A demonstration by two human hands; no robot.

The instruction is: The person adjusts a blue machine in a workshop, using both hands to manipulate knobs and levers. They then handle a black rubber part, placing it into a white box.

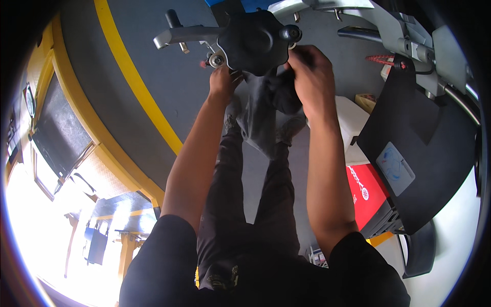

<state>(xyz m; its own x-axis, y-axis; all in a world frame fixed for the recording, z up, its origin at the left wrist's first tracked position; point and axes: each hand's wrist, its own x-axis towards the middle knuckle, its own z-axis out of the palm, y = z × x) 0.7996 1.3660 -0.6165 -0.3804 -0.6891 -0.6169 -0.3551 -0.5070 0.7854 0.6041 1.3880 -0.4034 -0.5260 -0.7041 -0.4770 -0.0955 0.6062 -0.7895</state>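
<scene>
Ahead of me, a black lobed knob [255,43] tops a metal fixture with a silver lever arm [186,36] reaching left. Dark grey cloth [258,115] hangs beneath it, its lower end tapering to a point between my feet. My left hand [224,83] is closed at the cloth's left edge, just below a round metal fitting [217,60]; the fingertips are partly hidden. On the other side, my right hand [313,77] curls inward against the bunched dark cloth, close under a black ball-ended handle [290,34]. Its fingers are slightly blurred and partly covered.
At right stand a large black panel [409,148] and a grey metal frame [409,38] with a red cord [381,60]. Below are a white box [350,123] and a red box [365,192]. A yellow line [135,77] crosses the floor left, beside a yellow-framed structure [76,97].
</scene>
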